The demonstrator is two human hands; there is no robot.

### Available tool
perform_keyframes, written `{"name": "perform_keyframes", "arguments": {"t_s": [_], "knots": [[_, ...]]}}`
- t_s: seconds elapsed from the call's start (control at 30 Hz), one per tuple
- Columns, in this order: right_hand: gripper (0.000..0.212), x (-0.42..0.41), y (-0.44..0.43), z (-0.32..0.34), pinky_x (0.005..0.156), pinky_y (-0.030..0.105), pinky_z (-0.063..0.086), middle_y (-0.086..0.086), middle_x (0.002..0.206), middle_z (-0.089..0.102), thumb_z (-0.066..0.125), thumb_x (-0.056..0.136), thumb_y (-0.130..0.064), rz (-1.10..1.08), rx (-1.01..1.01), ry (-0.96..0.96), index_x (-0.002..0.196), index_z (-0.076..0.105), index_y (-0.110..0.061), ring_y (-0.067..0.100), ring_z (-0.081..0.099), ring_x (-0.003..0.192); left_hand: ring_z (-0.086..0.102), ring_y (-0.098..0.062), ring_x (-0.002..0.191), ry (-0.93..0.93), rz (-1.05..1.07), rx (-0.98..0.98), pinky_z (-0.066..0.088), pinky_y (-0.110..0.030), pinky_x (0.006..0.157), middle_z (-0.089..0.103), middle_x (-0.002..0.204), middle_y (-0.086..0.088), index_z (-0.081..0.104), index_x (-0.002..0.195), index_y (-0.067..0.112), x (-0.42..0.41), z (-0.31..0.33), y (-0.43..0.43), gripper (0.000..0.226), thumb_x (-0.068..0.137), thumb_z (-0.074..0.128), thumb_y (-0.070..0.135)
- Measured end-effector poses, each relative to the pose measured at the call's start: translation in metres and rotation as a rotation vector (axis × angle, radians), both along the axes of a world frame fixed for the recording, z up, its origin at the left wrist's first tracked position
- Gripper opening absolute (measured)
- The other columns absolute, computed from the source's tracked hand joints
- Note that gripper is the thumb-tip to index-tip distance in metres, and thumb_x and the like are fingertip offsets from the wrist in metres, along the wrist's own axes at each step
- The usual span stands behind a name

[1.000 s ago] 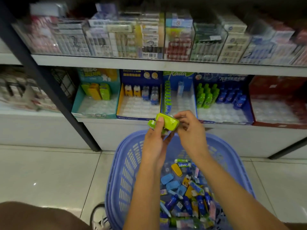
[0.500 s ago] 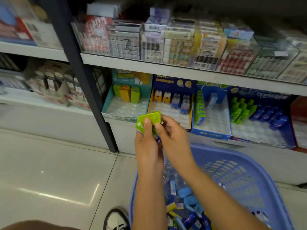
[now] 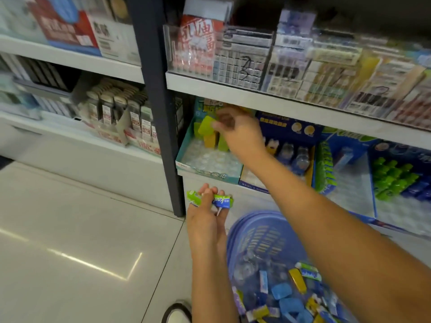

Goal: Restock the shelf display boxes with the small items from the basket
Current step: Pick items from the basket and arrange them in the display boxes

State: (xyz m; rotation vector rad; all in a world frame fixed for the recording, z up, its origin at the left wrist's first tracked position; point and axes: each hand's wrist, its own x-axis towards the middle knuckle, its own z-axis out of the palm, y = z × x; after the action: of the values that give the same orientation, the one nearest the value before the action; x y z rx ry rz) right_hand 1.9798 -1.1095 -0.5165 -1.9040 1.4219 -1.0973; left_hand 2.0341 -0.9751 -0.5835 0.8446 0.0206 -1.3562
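My right hand (image 3: 238, 134) reaches into the teal display box (image 3: 205, 170) on the lower shelf and pinches a lime-green item (image 3: 206, 127) next to the yellow and green ones standing at the box's back. My left hand (image 3: 205, 213) hangs below the shelf edge and grips small green and blue packets (image 3: 222, 201) between its fingers. The blue basket (image 3: 254, 234) sits on the floor at lower right, holding several small blue, yellow and green items (image 3: 282, 291).
A dark upright post (image 3: 161, 127) stands just left of the teal box. Right of it are a yellow-edged box (image 3: 311, 166) with small bottles and blue boxes (image 3: 373, 206) with green items. Clear bins fill the upper shelf (image 3: 279, 99). My shoe (image 3: 177, 313) is on the tiled floor.
My right hand took the lime-green item away from my left hand and carried it up into the teal box. My left hand dropped lower, still holding packets. The view swung left.
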Motion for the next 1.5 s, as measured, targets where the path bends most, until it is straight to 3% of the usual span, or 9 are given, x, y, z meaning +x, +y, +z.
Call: {"name": "perform_keyframes", "arguments": {"t_s": [0.13, 0.33, 0.43, 0.6, 0.9, 1.23, 1.3, 1.37, 1.5], "knots": [[0.03, 0.021, -0.042, -0.007, 0.071, 0.016, 0.036, 0.007, 0.108, 0.068, 0.067, 0.085, -0.02, 0.012, 0.071, 0.205, 0.114, 0.066, -0.011, 0.016, 0.061, 0.1, 0.064, -0.014, 0.066, 0.038, 0.011, 0.014, 0.057, -0.029, 0.063, 0.064, 0.068, 0.001, 0.058, 0.106, 0.01, 0.017, -0.01, -0.002, 0.015, 0.095, 0.05, 0.003], [0.026, 0.034, -0.056, -0.018, 0.081, 0.028, 0.049, 0.014, 0.11, 0.066, 0.057, 0.089, -0.014, 0.095, 0.04, 0.546, 0.113, 0.066, -0.006, 0.028, 0.061, 0.102, 0.066, -0.014, 0.069, 0.062, -0.016, 0.026, 0.058, -0.029, 0.064, 0.067, 0.071, -0.001, 0.059, 0.107, 0.009, 0.02, -0.018, -0.003, 0.017, 0.093, 0.052, 0.002], [0.024, 0.038, -0.057, -0.016, 0.082, 0.027, 0.051, 0.015, 0.111, 0.067, 0.054, 0.088, -0.011, 0.091, 0.035, 0.565, 0.106, 0.07, -0.008, 0.029, 0.062, 0.102, 0.066, -0.014, 0.067, 0.082, -0.02, 0.041, 0.058, -0.029, 0.063, 0.068, 0.071, -0.002, 0.06, 0.106, 0.009, 0.018, -0.02, -0.004, 0.018, 0.092, 0.053, 0.0], [0.026, 0.041, -0.06, -0.015, 0.069, 0.021, 0.037, 0.015, 0.103, 0.064, 0.053, 0.092, -0.018, 0.068, 0.069, 0.647, 0.107, 0.068, -0.003, 0.025, 0.059, 0.096, 0.067, -0.015, 0.068, 0.092, -0.034, 0.046, 0.057, -0.028, 0.065, 0.069, 0.07, -0.002, 0.061, 0.106, 0.009, 0.018, -0.021, -0.004, 0.018, 0.092, 0.054, 0.0], [0.035, 0.037, -0.05, -0.035, 0.092, 0.032, 0.042, 0.013, 0.131, 0.053, 0.04, 0.099, -0.02, 0.111, -0.206, 0.729, 0.131, 0.054, -0.015, 0.031, 0.045, 0.121, 0.066, -0.014, 0.068, 0.103, -0.037, 0.011, 0.058, -0.028, 0.066, 0.068, 0.072, -0.002, 0.06, 0.107, 0.01, 0.021, -0.023, -0.004, 0.019, 0.091, 0.055, 0.001], [0.047, 0.031, -0.045, -0.031, 0.111, 0.033, 0.024, 0.0, 0.154, 0.028, 0.039, 0.1, -0.027, 0.154, -0.112, 0.925, 0.146, 0.033, -0.027, 0.028, 0.023, 0.138, 0.072, -0.02, 0.087, 0.121, -0.052, -0.015, 0.059, -0.029, 0.065, 0.074, 0.088, -0.007, 0.063, 0.104, 0.008, 0.022, -0.006, -0.003, 0.02, 0.089, 0.055, -0.002], [0.055, 0.02, -0.024, -0.027, 0.114, 0.036, 0.022, 0.003, 0.157, 0.021, 0.045, 0.097, -0.027, 0.189, -0.059, 0.838, 0.148, 0.025, -0.026, 0.031, 0.022, 0.14, 0.072, -0.02, 0.089, 0.107, -0.034, -0.044, 0.06, -0.03, 0.067, 0.076, 0.085, -0.003, 0.062, 0.104, 0.009, 0.018, 0.0, -0.001, 0.02, 0.09, 0.054, -0.003], [0.055, -0.001, 0.006, -0.027, 0.108, 0.032, 0.03, 0.01, 0.149, 0.032, 0.05, 0.095, -0.023, 0.169, -0.031, 0.6, 0.146, 0.03, -0.023, 0.029, 0.035, 0.133, 0.072, -0.016, 0.086, 0.076, -0.018, -0.078, 0.06, -0.029, 0.073, 0.076, 0.081, 0.0, 0.06, 0.104, 0.01, 0.012, 0.004, 0.0, 0.021, 0.092, 0.05, -0.004], [0.024, -0.059, 0.076, -0.028, 0.082, 0.03, 0.05, -0.005, 0.105, 0.06, 0.054, 0.094, -0.024, 0.068, 0.135, 0.163, 0.118, 0.057, -0.027, 0.007, 0.061, 0.088, 0.07, -0.015, 0.086, -0.029, -0.046, -0.127, 0.058, -0.027, 0.078, 0.074, 0.083, -0.001, 0.06, 0.105, 0.011, -0.007, 0.011, 0.004, 0.02, 0.092, 0.052, -0.003]]}}
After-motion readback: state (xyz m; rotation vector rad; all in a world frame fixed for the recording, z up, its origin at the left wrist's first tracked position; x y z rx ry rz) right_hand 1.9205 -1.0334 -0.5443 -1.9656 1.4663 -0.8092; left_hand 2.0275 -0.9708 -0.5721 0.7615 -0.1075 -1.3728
